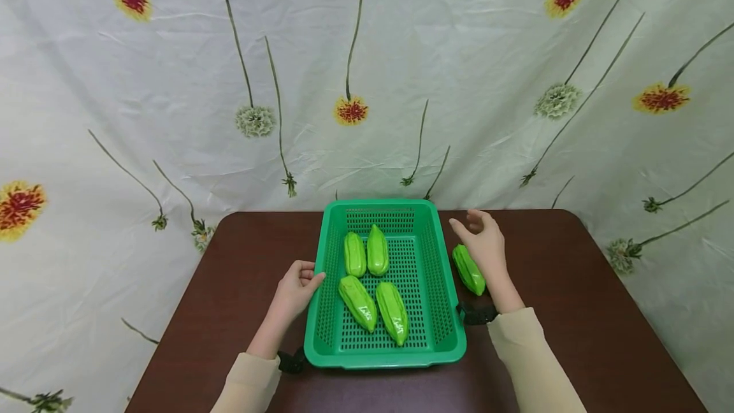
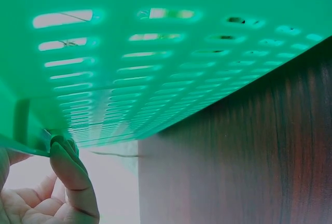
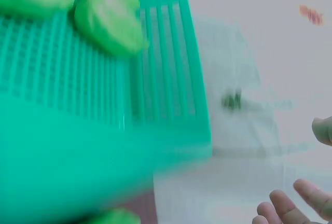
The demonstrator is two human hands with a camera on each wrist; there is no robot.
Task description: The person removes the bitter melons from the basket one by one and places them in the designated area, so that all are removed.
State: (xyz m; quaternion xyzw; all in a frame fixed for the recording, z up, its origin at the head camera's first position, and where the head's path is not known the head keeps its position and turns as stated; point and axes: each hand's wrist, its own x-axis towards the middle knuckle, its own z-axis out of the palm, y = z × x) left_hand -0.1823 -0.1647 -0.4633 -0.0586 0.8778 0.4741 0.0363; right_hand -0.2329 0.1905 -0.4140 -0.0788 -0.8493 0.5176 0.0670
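Note:
A green plastic basket with perforated walls holds several bright green, ridged, elongated fruits, one of them a fruit near its front. At the basket's left rim, my left hand grips the edge; the left wrist view shows its fingers against the rim from outside. My right hand hovers past the right rim, fingers apart and holding nothing, just above another green fruit lying outside the basket. In the right wrist view, the hand shows at the lower right, away from the basket's blurred wall.
The dark brown table extends on both sides of the basket. Behind it hangs a pale cloth with printed flowers, reaching the table's back edge. Dark straps sit at both wrists, near the basket's front corners.

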